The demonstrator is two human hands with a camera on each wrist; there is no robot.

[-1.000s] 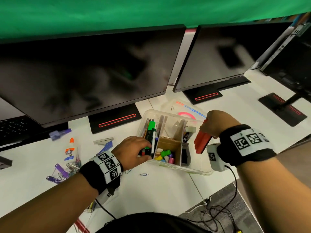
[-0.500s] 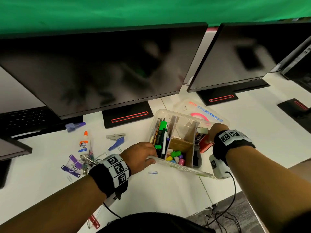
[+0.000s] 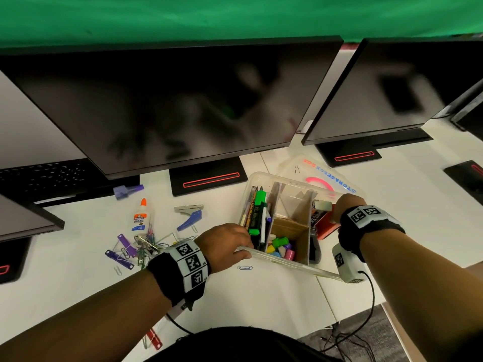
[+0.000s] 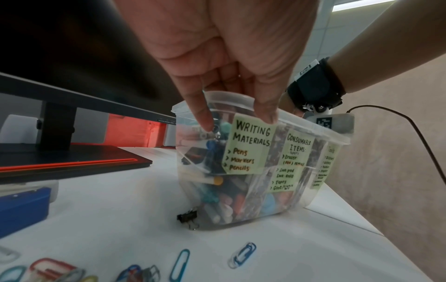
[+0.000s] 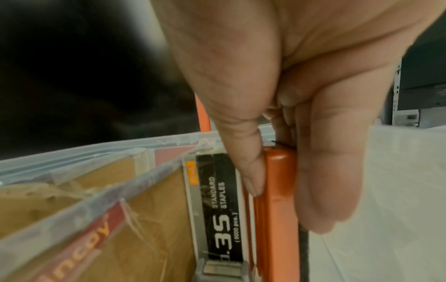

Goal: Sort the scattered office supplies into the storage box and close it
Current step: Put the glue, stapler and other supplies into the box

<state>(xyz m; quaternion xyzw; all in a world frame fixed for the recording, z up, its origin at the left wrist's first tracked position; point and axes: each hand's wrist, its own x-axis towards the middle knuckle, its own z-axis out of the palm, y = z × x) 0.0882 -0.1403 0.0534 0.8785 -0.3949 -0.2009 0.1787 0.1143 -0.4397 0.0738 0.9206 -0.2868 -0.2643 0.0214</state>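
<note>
The clear storage box (image 3: 292,261) stands on the white desk, split into compartments holding pens, markers and erasers. My left hand (image 3: 235,244) grips its near-left corner, fingers hooked over the rim. In the left wrist view that hand (image 4: 237,114) rests above the box's (image 4: 241,190) "Writing Materials" label. My right hand (image 3: 337,212) pinches an orange stapler (image 3: 325,226), held upright and partly inside the right compartment. In the right wrist view the right hand (image 5: 282,190) presses the stapler (image 5: 275,238) beside a box of staples (image 5: 217,200). The box's lid (image 3: 321,176) lies flat behind it.
Left of the box lie a glue bottle (image 3: 139,215), a blue staple remover (image 3: 190,220), a heap of purple fasteners and paper clips (image 3: 130,249), and one paper clip (image 3: 245,267). A black binder clip (image 4: 188,217) touches the box's base. Monitors (image 3: 170,100) stand behind; the desk edge is near right.
My right hand has lowered the orange stapler from above the box's right edge down into the right compartment. My left hand has stayed on the box's corner.
</note>
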